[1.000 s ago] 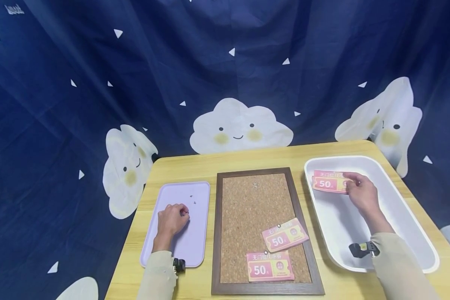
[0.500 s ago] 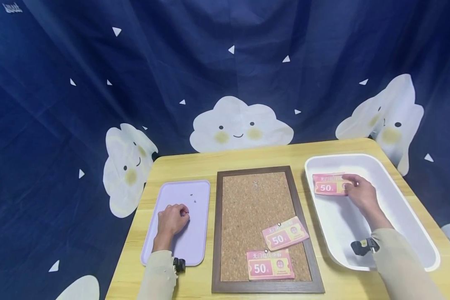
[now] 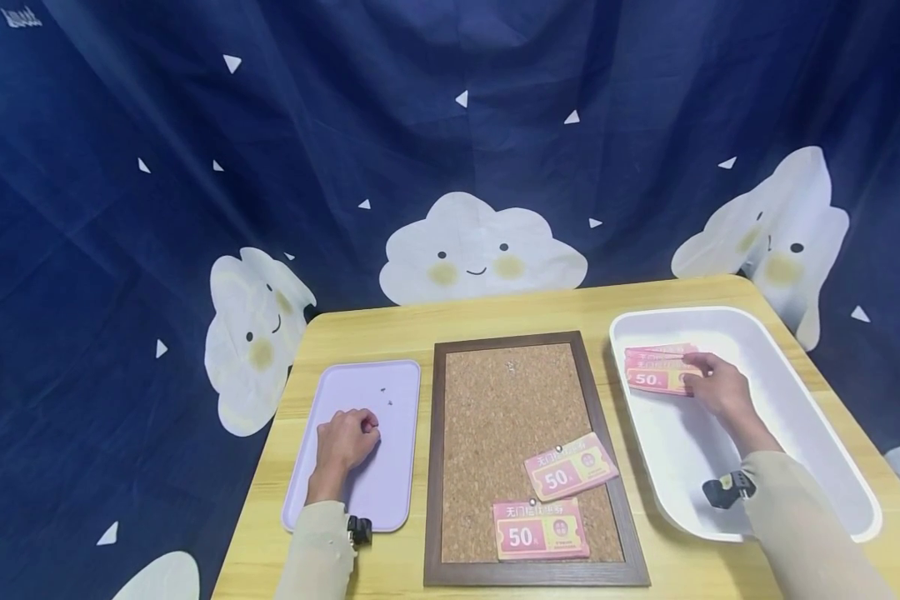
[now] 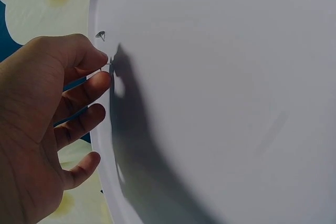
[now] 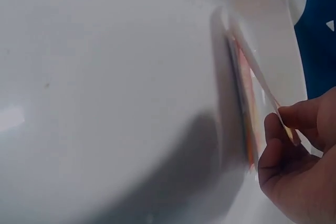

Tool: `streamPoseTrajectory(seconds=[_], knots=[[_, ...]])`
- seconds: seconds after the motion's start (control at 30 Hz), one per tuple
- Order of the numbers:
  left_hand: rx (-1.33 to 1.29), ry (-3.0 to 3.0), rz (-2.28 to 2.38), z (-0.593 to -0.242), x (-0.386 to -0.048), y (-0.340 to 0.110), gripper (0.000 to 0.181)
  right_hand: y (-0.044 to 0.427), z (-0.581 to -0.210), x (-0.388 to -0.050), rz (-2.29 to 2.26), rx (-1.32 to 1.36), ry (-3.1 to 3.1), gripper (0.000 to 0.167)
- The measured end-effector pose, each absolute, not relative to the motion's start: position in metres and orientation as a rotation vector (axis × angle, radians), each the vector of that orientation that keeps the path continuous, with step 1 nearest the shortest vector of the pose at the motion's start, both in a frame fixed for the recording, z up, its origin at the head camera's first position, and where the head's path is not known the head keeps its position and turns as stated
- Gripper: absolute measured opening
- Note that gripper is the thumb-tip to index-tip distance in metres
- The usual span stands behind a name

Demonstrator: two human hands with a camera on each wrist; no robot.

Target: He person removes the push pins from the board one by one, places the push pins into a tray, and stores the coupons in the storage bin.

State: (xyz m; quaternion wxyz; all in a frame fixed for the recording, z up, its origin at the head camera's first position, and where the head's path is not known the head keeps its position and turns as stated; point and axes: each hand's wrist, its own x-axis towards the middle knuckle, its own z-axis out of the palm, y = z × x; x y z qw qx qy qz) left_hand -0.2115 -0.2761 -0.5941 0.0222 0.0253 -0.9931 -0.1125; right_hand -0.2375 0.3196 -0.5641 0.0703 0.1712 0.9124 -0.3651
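Observation:
Over the lilac tray [image 3: 399,467], my left hand [image 3: 347,439] pinches a thumbtack [image 4: 109,64] between thumb and forefinger; only its thin pin shows clearly. Another thumbtack [image 4: 101,35] lies on the tray near those fingertips in the left wrist view. My right hand [image 3: 722,389] is inside the white bin [image 3: 802,467], its thumb and fingers pinching the edge of a pink coupon [image 3: 651,380] marked 50. That coupon is tilted up, apart from the other coupons [image 5: 244,98] beneath it.
Between tray and bin lies a brown-framed corkboard [image 3: 480,433]. Two coupons are tacked on it: a tilted coupon [image 3: 572,468] overlapping the right frame and a straight coupon [image 3: 540,530] near the bottom. A small metallic cluster [image 3: 512,367] sits near its top.
My right hand has drawn the pinched coupon slightly toward me, and more of the coupons behind it shows. My left hand has stayed in place over the tray.

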Motion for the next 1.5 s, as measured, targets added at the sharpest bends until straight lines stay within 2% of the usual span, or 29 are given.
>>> streamPoseTrajectory(seconds=[0.77, 1.03, 1.2, 1.5], knots=[[0.069, -3.088, -0.356, -0.592, -0.207, -0.273, 0.007, 0.333, -0.579, -0.229, -0.813, 0.440, 2.883, 0.046], [0.100, -3.088, -0.390, -0.585, -0.206, -0.273, 0.025, 0.333, -0.571, -0.227, -0.839, 0.541, 2.820, 0.052], [0.093, -3.104, -0.400, -0.577, -0.205, -0.271, 0.039, 0.331, -0.565, -0.227, -0.890, 0.447, 2.889, 0.053], [0.031, -3.099, -0.443, -0.566, -0.205, -0.263, 0.052, 0.319, -0.546, -0.222, -0.908, 0.295, 2.878, 0.061]])
